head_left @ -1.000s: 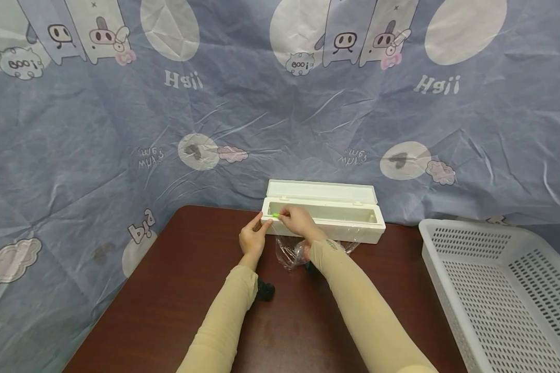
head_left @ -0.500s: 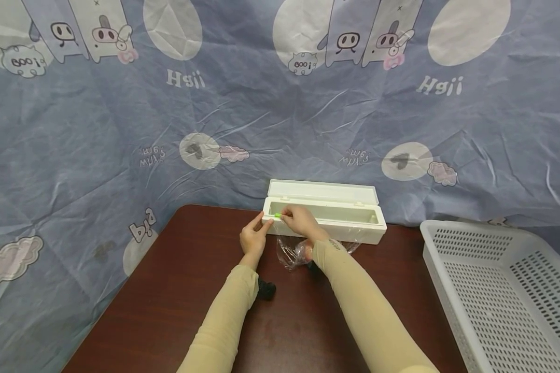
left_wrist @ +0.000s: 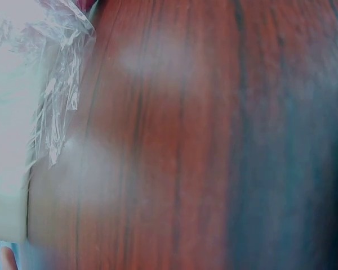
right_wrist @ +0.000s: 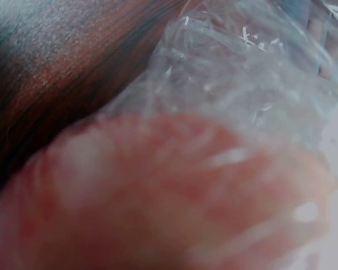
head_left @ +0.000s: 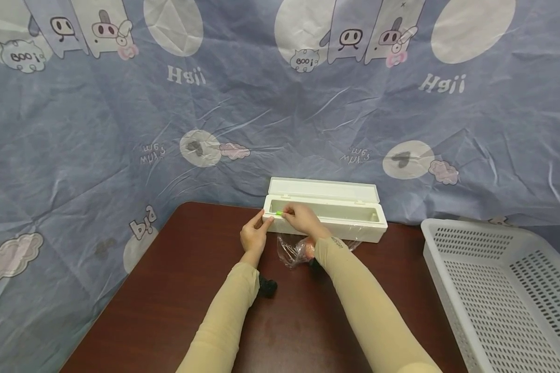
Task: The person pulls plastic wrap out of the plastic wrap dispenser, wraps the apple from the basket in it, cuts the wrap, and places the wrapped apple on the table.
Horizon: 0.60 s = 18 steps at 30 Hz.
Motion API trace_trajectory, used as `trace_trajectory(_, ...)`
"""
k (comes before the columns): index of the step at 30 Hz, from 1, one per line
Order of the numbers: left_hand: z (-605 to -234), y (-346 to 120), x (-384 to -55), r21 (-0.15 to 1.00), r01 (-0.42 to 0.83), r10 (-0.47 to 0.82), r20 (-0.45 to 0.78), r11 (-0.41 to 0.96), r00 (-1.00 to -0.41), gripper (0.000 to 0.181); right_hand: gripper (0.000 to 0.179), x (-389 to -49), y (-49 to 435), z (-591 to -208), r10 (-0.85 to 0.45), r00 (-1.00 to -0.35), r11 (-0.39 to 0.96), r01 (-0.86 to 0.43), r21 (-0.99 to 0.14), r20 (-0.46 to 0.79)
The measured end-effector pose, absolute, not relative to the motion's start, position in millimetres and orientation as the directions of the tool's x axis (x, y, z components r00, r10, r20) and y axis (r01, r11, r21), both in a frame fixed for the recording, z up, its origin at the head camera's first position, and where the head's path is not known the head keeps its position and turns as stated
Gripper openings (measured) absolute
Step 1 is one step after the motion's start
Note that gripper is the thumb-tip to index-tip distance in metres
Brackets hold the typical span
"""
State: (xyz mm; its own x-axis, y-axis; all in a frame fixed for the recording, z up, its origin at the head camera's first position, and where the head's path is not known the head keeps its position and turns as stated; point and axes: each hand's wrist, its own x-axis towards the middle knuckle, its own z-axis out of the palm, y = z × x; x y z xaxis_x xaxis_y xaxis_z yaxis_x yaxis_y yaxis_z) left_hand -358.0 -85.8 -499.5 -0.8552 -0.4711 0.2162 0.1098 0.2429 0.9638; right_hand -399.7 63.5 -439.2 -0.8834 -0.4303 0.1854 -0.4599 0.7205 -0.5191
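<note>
A white cling film dispenser (head_left: 368,234) lies along the back of the table, its lid (head_left: 324,190) raised. My left hand (head_left: 253,237) grips its left front corner between thumb and fingers; two fingertips (left_wrist: 8,259) show past its end in the left wrist view. Near that corner, my right hand (head_left: 303,219) pinches the small green slider cutter (head_left: 279,213) on the front edge. Clear cling film (head_left: 289,251) hangs crumpled from the front. It covers a round reddish fruit (right_wrist: 158,191), partly hidden behind my right wrist in the head view; its kind is unclear.
The dark red-brown wooden table (head_left: 182,280) reaches back to a blue patterned cloth (head_left: 280,119). At the right stands a large white perforated plastic basket (head_left: 441,290). Dark wrist camera mounts (head_left: 267,287) sit under my sleeves.
My right hand has moved slightly right along the dispenser's front edge with the green slider cutter. The left hand keeps its hold on the corner. The head view has shifted a little.
</note>
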Motion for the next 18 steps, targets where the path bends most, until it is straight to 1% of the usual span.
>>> trace_trajectory(11,-497.6,-84.2,-357.9,0.972,0.104,-0.488,0.196,0.209,-0.851,0.043,0.013,-399.6,67.7,-439.3,-0.445,-0.866,0.693,-0.493,-0.526,0.226)
trace_trajectory(18,-496.0,-85.4,-357.4,0.975,0.111,-0.480,0.194,0.194,-0.856,0.044,0.015,-399.8,72.4,-438.9,-0.448,-0.870,0.691,-0.482,-0.538,0.204)
